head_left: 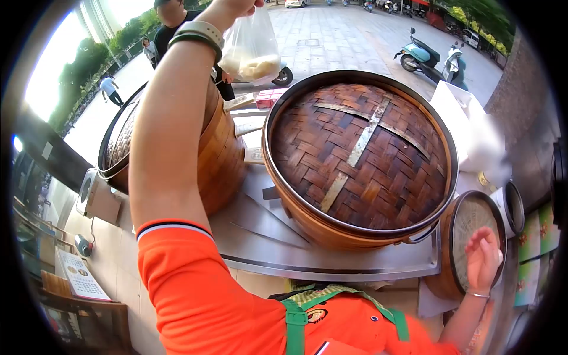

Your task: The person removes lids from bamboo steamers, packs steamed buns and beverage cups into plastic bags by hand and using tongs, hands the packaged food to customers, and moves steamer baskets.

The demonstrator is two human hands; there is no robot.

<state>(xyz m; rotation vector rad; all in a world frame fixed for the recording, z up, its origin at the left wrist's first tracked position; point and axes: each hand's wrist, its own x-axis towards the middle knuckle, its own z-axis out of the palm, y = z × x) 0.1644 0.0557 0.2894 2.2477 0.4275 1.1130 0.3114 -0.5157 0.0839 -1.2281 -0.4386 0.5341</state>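
Note:
My left hand (241, 5) is raised at the top edge and partly cut off by it. Its fingers are shut on a clear plastic bag (251, 44) that hangs down with pale buns (259, 67) in its bottom. Below and right of the bag stands a big bamboo steamer with a woven lid (378, 171) on. My left forearm covers part of a second bamboo steamer (222, 160). At lower right, my right hand (483, 258) holds nothing, its fingers loosely bent and apart from the thumb. It is in front of a smaller round steamer (467, 231).
The steamers stand on a metal counter (355, 263). Beyond it a person in dark clothes (171, 29) faces me. A white foam box (458, 118) is at the right, and small pink-red boxes (269, 97) lie between the steamers. Scooters (423, 53) are parked on the paving.

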